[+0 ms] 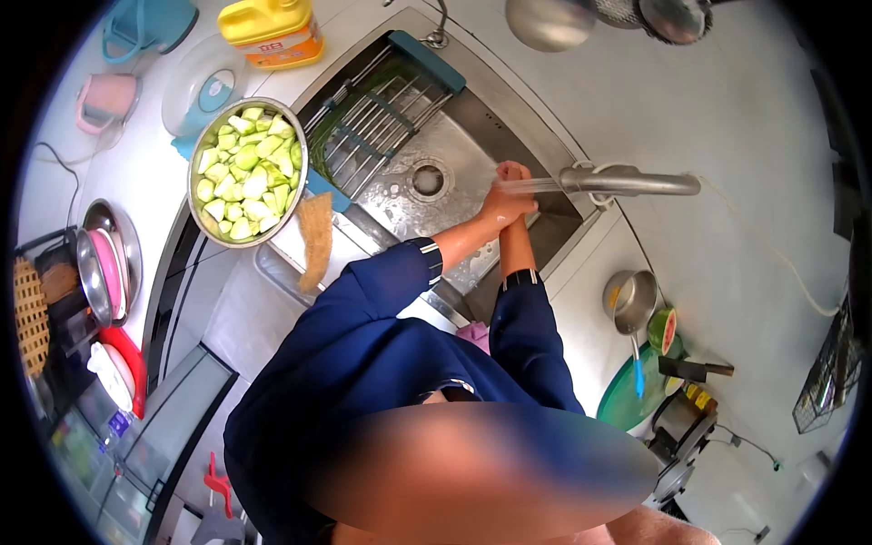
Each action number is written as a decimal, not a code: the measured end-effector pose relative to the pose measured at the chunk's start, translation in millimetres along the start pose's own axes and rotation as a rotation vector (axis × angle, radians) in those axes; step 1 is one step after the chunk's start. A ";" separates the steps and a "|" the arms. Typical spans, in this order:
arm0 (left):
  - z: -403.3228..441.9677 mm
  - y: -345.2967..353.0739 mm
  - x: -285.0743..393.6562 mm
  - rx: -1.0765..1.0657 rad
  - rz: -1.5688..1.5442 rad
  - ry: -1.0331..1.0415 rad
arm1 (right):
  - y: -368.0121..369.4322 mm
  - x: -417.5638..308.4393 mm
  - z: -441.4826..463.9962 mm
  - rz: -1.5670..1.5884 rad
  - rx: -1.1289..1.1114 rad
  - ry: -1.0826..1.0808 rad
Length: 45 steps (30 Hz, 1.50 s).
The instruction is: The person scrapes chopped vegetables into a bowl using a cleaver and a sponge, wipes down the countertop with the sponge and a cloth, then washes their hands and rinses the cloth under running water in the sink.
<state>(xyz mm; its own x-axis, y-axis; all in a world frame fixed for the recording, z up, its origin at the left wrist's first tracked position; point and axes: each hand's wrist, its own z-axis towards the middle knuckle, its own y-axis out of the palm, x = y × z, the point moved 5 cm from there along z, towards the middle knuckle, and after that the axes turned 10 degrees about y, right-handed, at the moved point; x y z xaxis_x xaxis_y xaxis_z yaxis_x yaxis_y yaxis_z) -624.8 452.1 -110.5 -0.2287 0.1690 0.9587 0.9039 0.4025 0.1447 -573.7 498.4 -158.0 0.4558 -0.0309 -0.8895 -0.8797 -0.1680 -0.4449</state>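
Note:
Both of my hands meet under a stream of running water from the metal faucet (627,181), over the right side of the steel sink (490,136). My left hand (500,211) reaches in from the left and lies across my right hand, its fingers closed around it. My right hand (514,171) points up and away from me, partly covered by the left hand and the water, so its fingers are not clear. Water wets the sink floor around the drain (427,180). No tool or food shows in either hand.
A drying rack (381,118) with green stalks spans the sink's left part. Left of it stand a bowl of cut green vegetable pieces (243,173), a brown cloth (315,241) and a yellow jug (272,32). At right are a saucepan (629,300) and a cleaver (681,368).

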 end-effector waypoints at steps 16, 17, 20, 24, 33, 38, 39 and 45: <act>5.5 -22.7 -32.3 0.275 -0.776 -0.067 | 27.8 -47.1 -87.4 1.623 -0.265 0.856; 0.3 -17.8 -47.5 0.210 -0.831 -0.006 | 18.5 -56.8 -72.7 1.540 -0.626 0.582; -23.3 -17.2 -59.2 0.369 -0.865 -0.043 | 30.3 16.2 -44.2 1.415 -0.406 0.667; -28.2 -35.4 -38.9 0.207 -0.255 0.033 | 56.6 39.0 -41.1 1.398 -0.348 0.962; -54.1 -54.0 12.0 -0.470 1.380 0.738 | 22.7 14.8 -21.6 0.685 -0.288 0.562; -30.5 -61.8 -31.1 -0.683 1.610 0.417 | 18.4 -62.7 -85.6 0.249 -0.375 -0.336; -34.1 -61.7 -22.4 -0.613 1.599 0.531 | 10.0 -89.8 -101.9 0.242 -0.355 -0.454; -25.5 -44.9 -47.0 -0.721 1.446 0.532 | -6.2 -51.8 -79.9 -0.049 -0.207 -0.561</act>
<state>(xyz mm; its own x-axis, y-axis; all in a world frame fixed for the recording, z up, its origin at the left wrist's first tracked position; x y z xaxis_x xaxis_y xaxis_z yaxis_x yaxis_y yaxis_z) -645.5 403.2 -155.7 0.8690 -0.3543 0.3455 0.2523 -0.2833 -0.9252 -581.0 422.3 -100.8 0.3048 0.4971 -0.8124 -0.7889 -0.3461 -0.5077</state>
